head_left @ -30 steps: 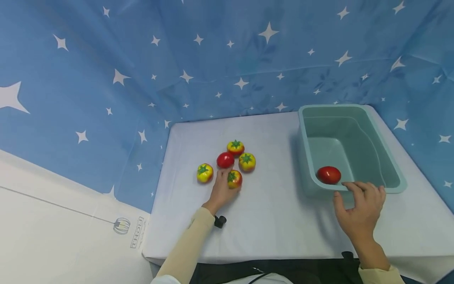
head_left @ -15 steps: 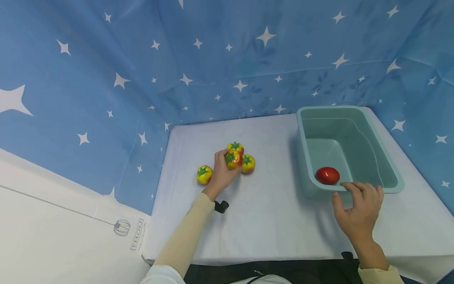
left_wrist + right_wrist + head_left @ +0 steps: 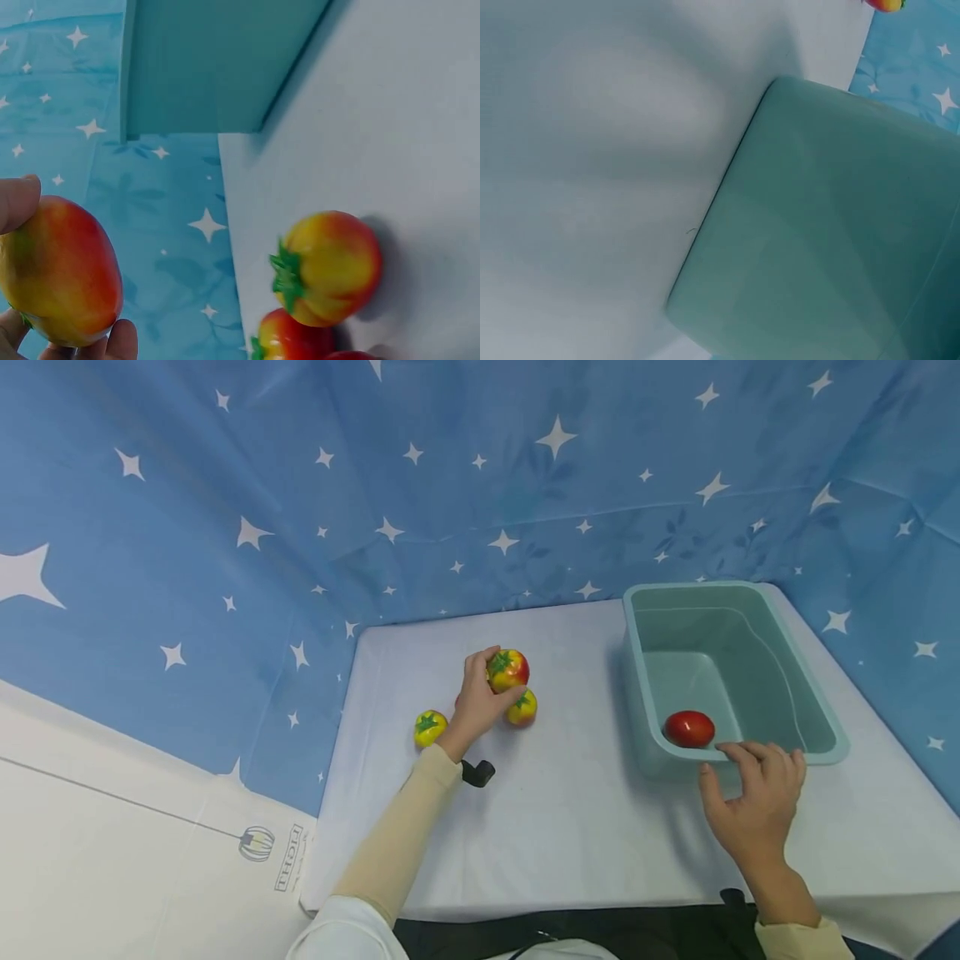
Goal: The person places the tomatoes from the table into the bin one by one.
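My left hand (image 3: 480, 700) grips a red-and-yellow toy tomato (image 3: 510, 668) with a green leafy top, between thumb and fingers. In the left wrist view, this held tomato (image 3: 64, 270) shows against the blue backdrop, lifted off the table. Below the hand, a yellow-red tomato (image 3: 522, 710) stands on the cloth; another tomato (image 3: 430, 728) lies to the left. The hand mostly hides the others there, including a plain red one. My right hand (image 3: 757, 802) rests its fingertips on the near rim of a teal bin (image 3: 637, 668), thumb outside. Inside the bin lies a smooth red oval tomato (image 3: 689, 729).
A white cloth (image 3: 577, 827) covers the table, and the bin stands on its right part. Behind rises a blue curtain (image 3: 450, 485) with white stars. A white panel (image 3: 150, 843) borders the left side. A black wrist camera (image 3: 477, 774) sits at my left wrist.
My left hand has picked up the nearest red-and-yellow tomato and moved it up and away, over the other tomatoes, then slightly right. The right hand stays at the bin's rim.
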A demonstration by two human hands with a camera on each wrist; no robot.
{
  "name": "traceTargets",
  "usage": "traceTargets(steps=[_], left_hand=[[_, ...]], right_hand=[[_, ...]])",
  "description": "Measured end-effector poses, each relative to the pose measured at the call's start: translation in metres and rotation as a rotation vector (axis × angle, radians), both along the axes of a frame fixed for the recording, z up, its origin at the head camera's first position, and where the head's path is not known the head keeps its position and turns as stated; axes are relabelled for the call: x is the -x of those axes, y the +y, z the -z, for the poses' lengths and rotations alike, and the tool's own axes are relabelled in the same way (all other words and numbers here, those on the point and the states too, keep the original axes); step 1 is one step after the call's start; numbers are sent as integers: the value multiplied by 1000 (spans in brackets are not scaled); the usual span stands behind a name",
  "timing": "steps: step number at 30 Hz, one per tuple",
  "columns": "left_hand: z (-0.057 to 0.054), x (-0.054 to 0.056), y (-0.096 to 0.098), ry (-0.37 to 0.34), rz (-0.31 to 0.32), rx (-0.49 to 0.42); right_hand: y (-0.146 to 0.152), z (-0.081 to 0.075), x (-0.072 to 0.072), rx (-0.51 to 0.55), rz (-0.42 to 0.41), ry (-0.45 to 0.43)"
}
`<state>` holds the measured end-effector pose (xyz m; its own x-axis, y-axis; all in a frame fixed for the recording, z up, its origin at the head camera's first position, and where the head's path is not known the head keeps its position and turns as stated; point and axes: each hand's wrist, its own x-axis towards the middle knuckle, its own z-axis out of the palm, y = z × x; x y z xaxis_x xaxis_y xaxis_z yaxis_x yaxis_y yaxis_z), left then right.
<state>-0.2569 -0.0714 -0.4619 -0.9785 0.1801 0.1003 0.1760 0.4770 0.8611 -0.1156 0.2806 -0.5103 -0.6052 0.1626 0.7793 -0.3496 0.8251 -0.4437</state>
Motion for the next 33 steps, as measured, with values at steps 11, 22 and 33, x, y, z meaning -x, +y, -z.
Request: traceTargets(steps=[11,22,33], left_hand=[[-34,14,32,46,66,-24],[-54,15,76,65,166,-65],[-63,14,114,78,248,-44]], right_hand=[[4,1,0,-6,-10,-26],[7,3,-1,5,1,-22],[9,1,0,9,-13,3]])
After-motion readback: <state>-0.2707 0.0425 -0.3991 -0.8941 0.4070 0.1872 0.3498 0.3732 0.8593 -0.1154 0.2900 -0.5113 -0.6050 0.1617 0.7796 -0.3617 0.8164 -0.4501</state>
